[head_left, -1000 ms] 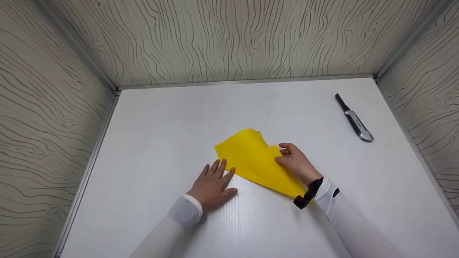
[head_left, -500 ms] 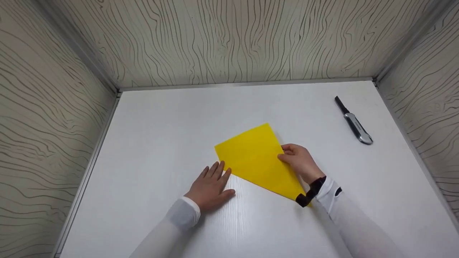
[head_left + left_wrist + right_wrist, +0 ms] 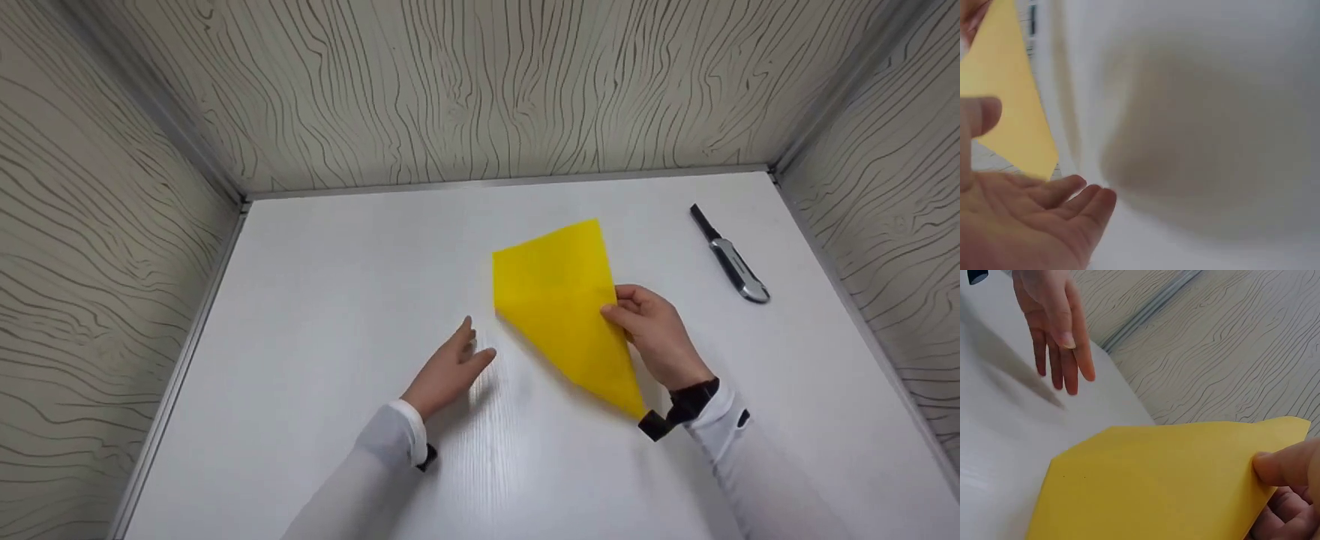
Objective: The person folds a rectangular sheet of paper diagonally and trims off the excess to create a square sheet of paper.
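Observation:
A folded sheet of yellow paper [image 3: 559, 300], wide at the top and tapering to a point near the right wrist, is held up off the table. My right hand [image 3: 656, 334] pinches its right edge, thumb on the front face and fingers behind, as the right wrist view also shows on the paper [image 3: 1157, 478]. To the left, my left hand [image 3: 448, 371] is raised over the table, apart from the paper. Its fingers are extended with the thumb spread, and nothing lies in the palm, seen in the left wrist view on the hand [image 3: 1033, 219].
A black and silver utility knife [image 3: 731, 259] lies at the right of the white table [image 3: 337, 300]. Wood-patterned walls [image 3: 465, 90] enclose the table at the back and both sides. Each wrist carries a black camera strap.
The left hand first lay on the paper's lower left edge; it has lifted off and turned sideways. My right hand straightened the curled paper, then raised it up and to the right.

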The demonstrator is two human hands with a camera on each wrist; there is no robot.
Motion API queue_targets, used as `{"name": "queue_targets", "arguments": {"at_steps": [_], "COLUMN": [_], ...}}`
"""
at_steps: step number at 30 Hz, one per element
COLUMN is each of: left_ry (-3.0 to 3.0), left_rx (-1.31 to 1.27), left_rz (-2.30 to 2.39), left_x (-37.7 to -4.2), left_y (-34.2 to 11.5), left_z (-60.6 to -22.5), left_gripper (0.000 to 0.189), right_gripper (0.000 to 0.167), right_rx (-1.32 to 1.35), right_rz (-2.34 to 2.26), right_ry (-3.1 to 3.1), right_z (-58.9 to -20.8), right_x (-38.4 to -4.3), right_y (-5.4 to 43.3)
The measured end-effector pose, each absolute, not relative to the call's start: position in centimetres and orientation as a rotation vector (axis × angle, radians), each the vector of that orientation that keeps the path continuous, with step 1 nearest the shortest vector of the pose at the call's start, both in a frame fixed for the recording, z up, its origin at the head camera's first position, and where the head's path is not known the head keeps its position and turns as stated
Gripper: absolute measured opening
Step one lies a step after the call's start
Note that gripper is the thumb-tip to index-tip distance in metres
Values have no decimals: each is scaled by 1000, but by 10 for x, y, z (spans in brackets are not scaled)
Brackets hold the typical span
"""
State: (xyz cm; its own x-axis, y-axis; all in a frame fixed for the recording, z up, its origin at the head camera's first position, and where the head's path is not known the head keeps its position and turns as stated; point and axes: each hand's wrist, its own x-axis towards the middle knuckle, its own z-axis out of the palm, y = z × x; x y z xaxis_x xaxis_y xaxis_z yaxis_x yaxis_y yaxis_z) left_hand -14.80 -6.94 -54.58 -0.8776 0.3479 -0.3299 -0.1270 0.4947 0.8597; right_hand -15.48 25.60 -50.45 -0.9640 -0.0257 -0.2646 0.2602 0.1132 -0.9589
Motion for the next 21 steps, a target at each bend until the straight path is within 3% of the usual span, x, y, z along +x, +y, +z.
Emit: {"name": "queue_targets", "arguments": {"at_steps": [4,8,12,21], "left_ry": [1848,1611,1676,1818], "left_rx": [-18,-83,-104,35], "left_rz": [1847,2149,2224,2201], "left_x": [-156,-161,-165,-173], "left_y": [-58,-55,-58,-65], "left_z": [-537,-529,-521,-491], "left_gripper": [93,66,48,42], "right_gripper": [49,48,47,53], "right_rx": [170,129,109,7], "right_rz": [-2087,-2144,-2137,-2056], "right_ry": [2094,2046,2036,2166], "right_z": [-497,-494,-494,-481], "right_x": [-149,-146,-148,-163], "right_y": [249,245,245,251]}}
